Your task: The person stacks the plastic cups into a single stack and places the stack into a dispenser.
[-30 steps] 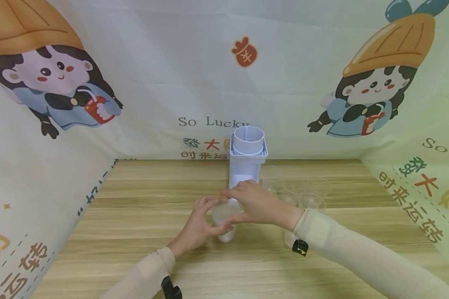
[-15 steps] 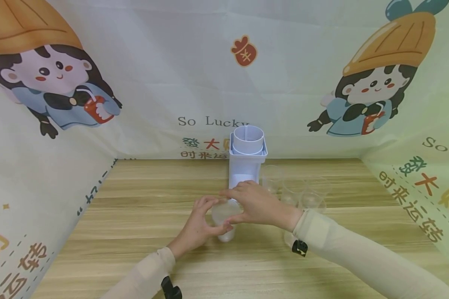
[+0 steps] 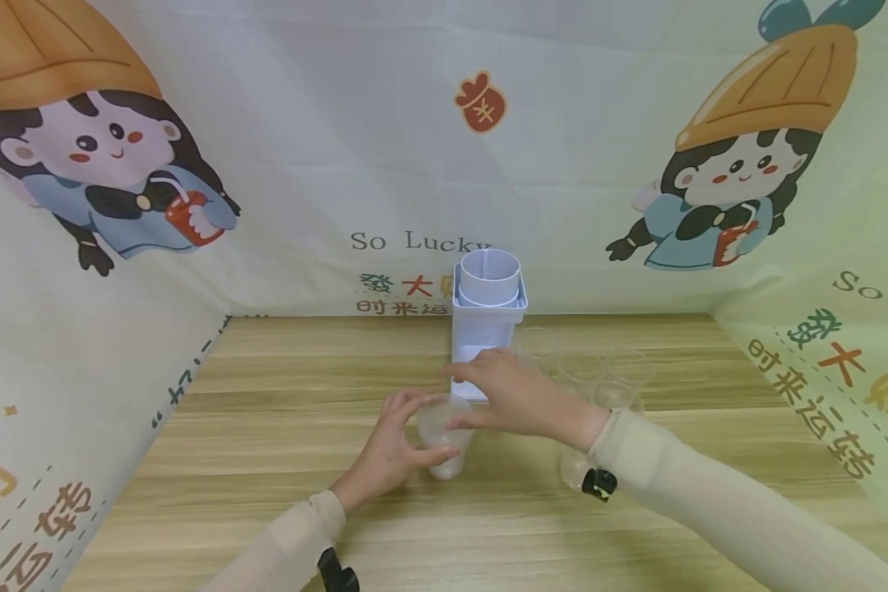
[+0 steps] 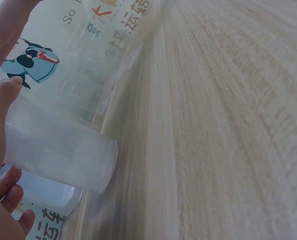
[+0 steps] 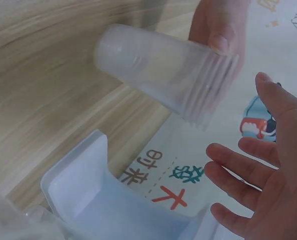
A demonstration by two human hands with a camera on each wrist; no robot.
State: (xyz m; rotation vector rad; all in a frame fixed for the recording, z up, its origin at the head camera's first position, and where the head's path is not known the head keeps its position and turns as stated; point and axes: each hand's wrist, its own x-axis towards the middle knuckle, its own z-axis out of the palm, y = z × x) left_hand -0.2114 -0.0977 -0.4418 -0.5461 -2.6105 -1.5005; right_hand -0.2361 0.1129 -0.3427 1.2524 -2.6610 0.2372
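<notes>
Stacked translucent cups (image 3: 438,429), nested so that several rims sit close together, are between the two hands, mouth upward and base toward the tabletop; whether the base touches the wood cannot be told. The left hand (image 3: 387,448) grips the stack near its rims, thumb on the near side and fingers curled round the far side. The right hand (image 3: 527,399) is just beside the rims, holding nothing; the right wrist view shows its fingers spread and relaxed, with a gap between them and the cups.

Just beyond the right hand, and partly hidden by it, stands a pale white holder (image 3: 487,321), with a round tube set into a squarish collar at its top. To the right of that hand, past its wrist, are more clear cups (image 3: 617,395), their outlines too faint to count. Another clear piece (image 3: 573,470) shows on the near side of the right wrist, next to a black wrist device (image 3: 599,485). Cream sleeves (image 3: 659,469) cover both forearms. Under the hands is a wood-grain table (image 3: 266,436); beyond them and to either side hangs a pale cloth (image 3: 303,123) printed with cartoon figures and lettering.
</notes>
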